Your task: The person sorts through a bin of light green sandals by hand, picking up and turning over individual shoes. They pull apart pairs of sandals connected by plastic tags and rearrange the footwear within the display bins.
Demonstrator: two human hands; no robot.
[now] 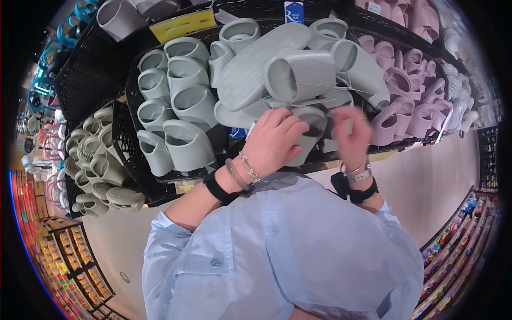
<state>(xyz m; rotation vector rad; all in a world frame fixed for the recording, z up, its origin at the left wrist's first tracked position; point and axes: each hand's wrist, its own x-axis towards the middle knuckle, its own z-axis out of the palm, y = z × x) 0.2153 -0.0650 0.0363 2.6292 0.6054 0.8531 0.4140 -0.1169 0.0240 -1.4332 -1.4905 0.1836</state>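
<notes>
My left hand [274,138] is at the near edge of a black basket of pale green slide sandals, its fingers bent over a slipper [306,138] that stands low in the pile. Whether it grips that slipper is hidden. My right hand [354,136], blurred, is just right of it with curled fingers, near a small pale tag; its hold cannot be told. Above both hands a slide [312,76] with a thin white cord lies on its side. Beside it a slipper shows its ribbed sole [260,68]. More pale green slides [188,140] stand in rows at the left.
Pink slides [394,120] fill the basket at the right. Olive slides [106,168] are in a lower black basket [132,148] at the left. A yellow price sign [184,25] and a blue tag [294,13] stand at the back. Stocked shelves are at both sides.
</notes>
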